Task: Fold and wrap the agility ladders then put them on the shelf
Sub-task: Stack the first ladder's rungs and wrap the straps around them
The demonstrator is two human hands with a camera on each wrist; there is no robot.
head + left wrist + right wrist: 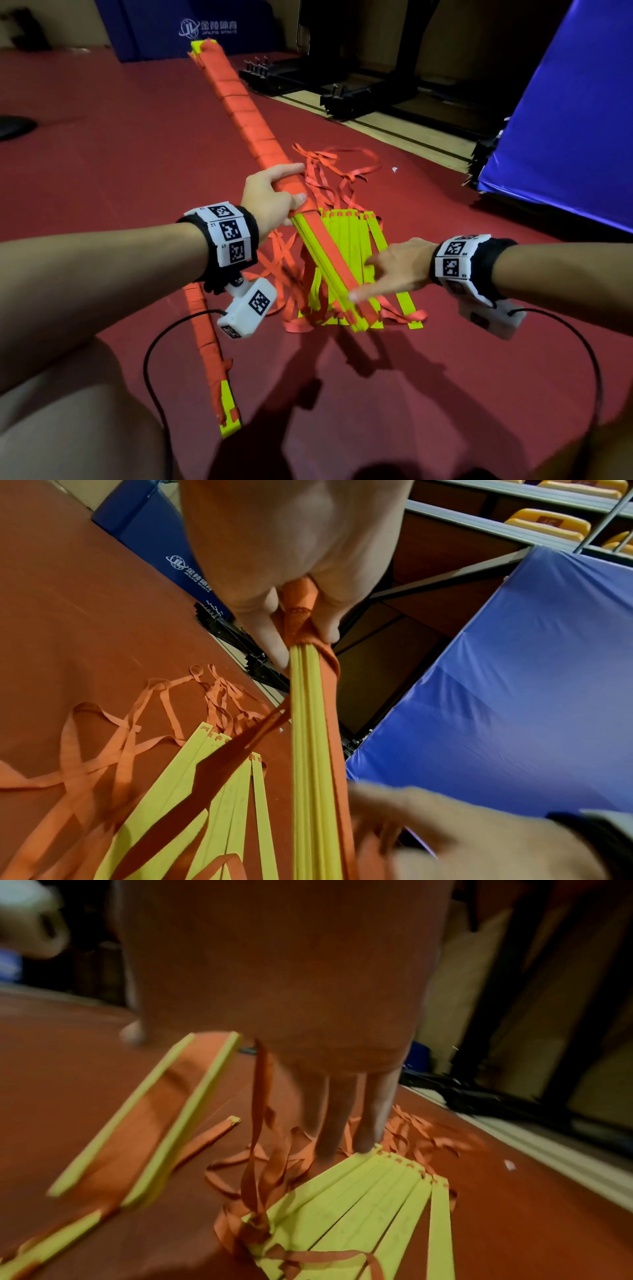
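Note:
My left hand (274, 195) grips a long bundle of yellow rungs wound in orange strap (253, 113), lifted at a slant over the red floor. In the left wrist view the left hand's fingers (260, 610) curl round the wrapped bundle (311, 723), where bare yellow rungs emerge. My right hand (394, 270) is open, its straight index finger touching the bundle's near end. A loose ladder lies below on the floor, its yellow rungs (352, 240) fanned and its orange straps (339, 164) tangled. In the right wrist view the right hand's straight fingers (342, 1110) hover over those rungs (369, 1204).
A second wrapped ladder bundle (205, 339) lies on the floor at lower left, near my knee. Blue mats stand at the right (565, 120) and the far back (164, 31). Black metal frames (342, 89) line the floor's far edge. Wrist-camera cables (150, 359) hang down.

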